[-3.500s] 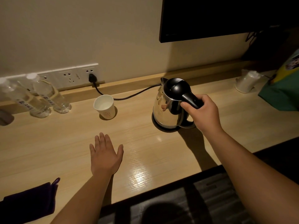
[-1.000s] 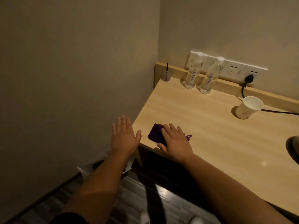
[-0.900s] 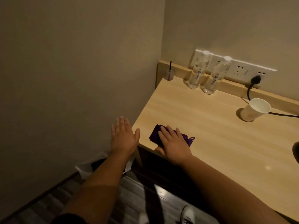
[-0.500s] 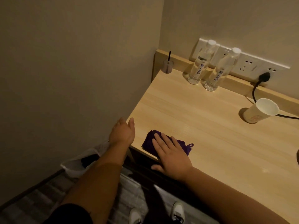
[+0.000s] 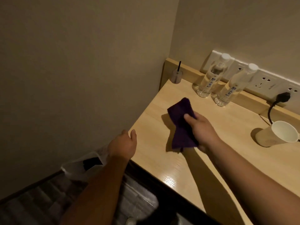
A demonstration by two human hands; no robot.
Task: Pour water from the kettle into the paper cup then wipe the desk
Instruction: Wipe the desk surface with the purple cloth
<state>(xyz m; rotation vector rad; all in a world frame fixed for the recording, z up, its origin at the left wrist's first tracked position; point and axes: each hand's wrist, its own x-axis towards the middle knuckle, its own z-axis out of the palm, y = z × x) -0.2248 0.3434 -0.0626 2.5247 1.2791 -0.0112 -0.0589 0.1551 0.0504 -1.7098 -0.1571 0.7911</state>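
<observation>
My right hand (image 5: 201, 127) grips a purple cloth (image 5: 181, 122) around its middle and holds it above the left end of the light wooden desk (image 5: 186, 163); the cloth's two ends flare out and its shadow falls on the wood. The white paper cup (image 5: 277, 133) stands at the right, near the back ledge. My left hand (image 5: 123, 143) hovers off the desk's left front corner, fingers loosely curled, holding nothing. The kettle is out of view.
Two clear water bottles (image 5: 211, 77) (image 5: 232, 86) stand at the back by the wall sockets (image 5: 261, 83), where a black plug (image 5: 282, 98) and cord sit. A small holder with a black stick (image 5: 177, 75) occupies the back corner. A bagged bin (image 5: 84, 166) stands on the floor, left.
My right hand closed on the purple cloth, lifted it off the desk's front edge and carried it forward. My left hand curled slightly. Earlier, the right hand held the kettle.
</observation>
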